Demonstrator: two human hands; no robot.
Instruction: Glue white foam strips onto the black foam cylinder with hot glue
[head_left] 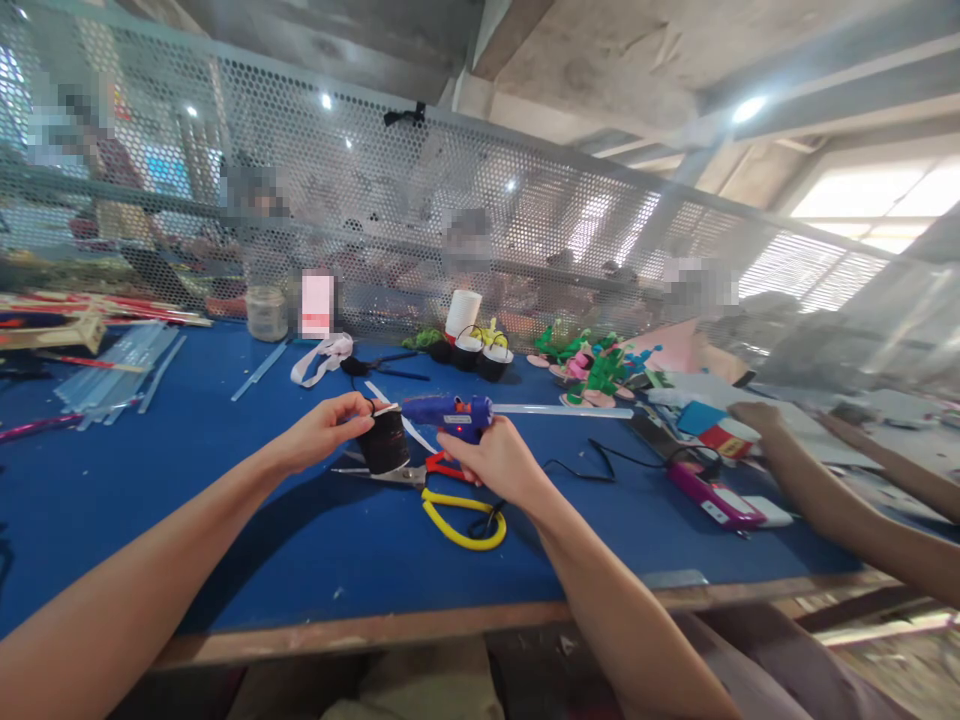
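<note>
My left hand [324, 428] holds a small black cup-shaped basket [384, 441] by its rim, just above the blue table [187, 500]. My right hand [496, 462] grips a blue glue gun [448, 412] whose nozzle points left at the top of the basket. A clear glue stick [562, 410] sticks out of the gun's back toward the right. Yellow-handled scissors [450, 505] lie on the table directly under both hands.
Several clear glue sticks [120, 375] lie far left. Finished black baskets [480, 355], a white roll [463, 312] and green-pink flower pieces [592, 370] stand at the back by a perforated screen. Another person's arm [825, 500] rests at the right near a pink phone [712, 497].
</note>
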